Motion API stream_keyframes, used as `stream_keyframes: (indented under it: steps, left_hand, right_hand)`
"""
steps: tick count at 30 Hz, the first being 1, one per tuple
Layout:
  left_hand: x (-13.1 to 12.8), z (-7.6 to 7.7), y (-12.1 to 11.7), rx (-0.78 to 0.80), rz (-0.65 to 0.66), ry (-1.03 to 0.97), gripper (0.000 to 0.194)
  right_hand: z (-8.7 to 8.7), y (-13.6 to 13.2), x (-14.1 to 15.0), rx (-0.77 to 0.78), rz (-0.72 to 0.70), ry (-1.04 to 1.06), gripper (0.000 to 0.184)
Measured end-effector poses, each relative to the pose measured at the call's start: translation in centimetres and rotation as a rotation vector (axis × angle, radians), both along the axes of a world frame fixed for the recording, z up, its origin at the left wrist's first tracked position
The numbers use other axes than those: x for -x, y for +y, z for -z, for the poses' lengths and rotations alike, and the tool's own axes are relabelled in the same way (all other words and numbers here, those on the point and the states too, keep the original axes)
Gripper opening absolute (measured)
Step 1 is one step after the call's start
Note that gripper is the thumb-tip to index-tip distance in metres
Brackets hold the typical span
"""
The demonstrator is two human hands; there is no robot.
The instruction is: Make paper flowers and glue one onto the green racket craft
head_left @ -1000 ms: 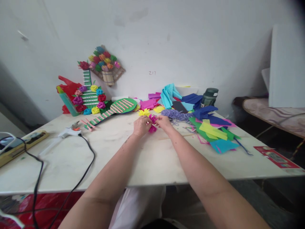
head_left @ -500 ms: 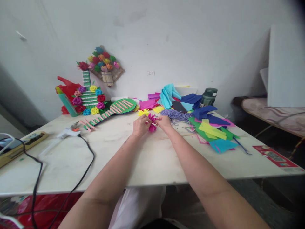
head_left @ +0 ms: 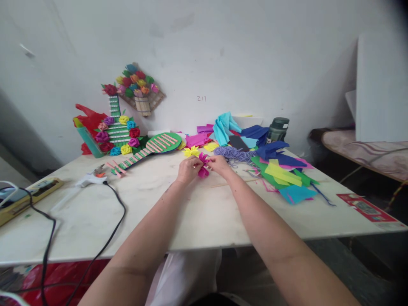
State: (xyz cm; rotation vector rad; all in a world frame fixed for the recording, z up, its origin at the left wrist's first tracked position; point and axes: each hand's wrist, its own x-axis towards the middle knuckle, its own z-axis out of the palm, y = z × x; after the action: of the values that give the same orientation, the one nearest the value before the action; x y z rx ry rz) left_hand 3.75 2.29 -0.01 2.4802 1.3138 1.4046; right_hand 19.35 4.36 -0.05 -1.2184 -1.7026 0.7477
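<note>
A magenta paper flower (head_left: 203,171) is held over the middle of the table between my two hands. My left hand (head_left: 188,169) pinches it from the left, fingers closed. From the right, my right hand (head_left: 218,164) has its fingertips closed on the flower's petals. Just behind my left hand lies a yellow paper flower (head_left: 191,151). Close behind my right hand is a heap of purple yarn (head_left: 234,154). Finer details between the fingertips are hidden.
Left of my hands lie a green guitar-shaped board (head_left: 164,143) and a white glue gun (head_left: 91,178) with a black cord. Coloured paper (head_left: 283,174) and a dark bottle (head_left: 278,128) are at right. A power strip (head_left: 38,196) sits at the left edge.
My right fingers have closed in nearer to the flower, and its petals sit slightly differently. Both hands stay in about the same place; the view has shifted slightly.
</note>
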Motion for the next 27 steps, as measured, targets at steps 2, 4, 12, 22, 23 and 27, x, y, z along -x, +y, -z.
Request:
stream_keyframes:
  steps: [2, 4, 12, 22, 23, 27]
  left_hand:
    - [0.0, 0.0, 0.0, -0.012, -0.005, 0.0, 0.011]
    - [0.0, 0.0, -0.1, -0.023, -0.014, 0.008, 0.01]
    - [-0.6, 0.0, -0.7, -0.076, -0.101, 0.113, 0.008]
    - [-1.3, -0.3, -1.6, -0.016, -0.272, 0.24, 0.015]
    - [-1.3, -0.3, -1.6, -0.02, -0.278, 0.247, 0.016]
    - [-1.2, -0.2, -1.6, -0.037, -0.312, 0.266, 0.014]
  right_hand:
    - [-0.3, -0.2, 0.1, 0.078, 0.019, 0.124, 0.012]
    - [-0.7, -0.4, 0.3, 0.147, 0.045, 0.225, 0.011]
    - [-0.1, 0.0, 0.6, 0.096, 0.117, 0.139, 0.014]
    - [-0.5, -0.7, 0.9, -0.113, 0.166, -0.126, 0.013]
    - [-0.5, -0.9, 0.9, -0.116, 0.171, -0.143, 0.013]
    - [-0.4, -0.8, 1.0, -0.129, 0.179, -0.168, 0.015]
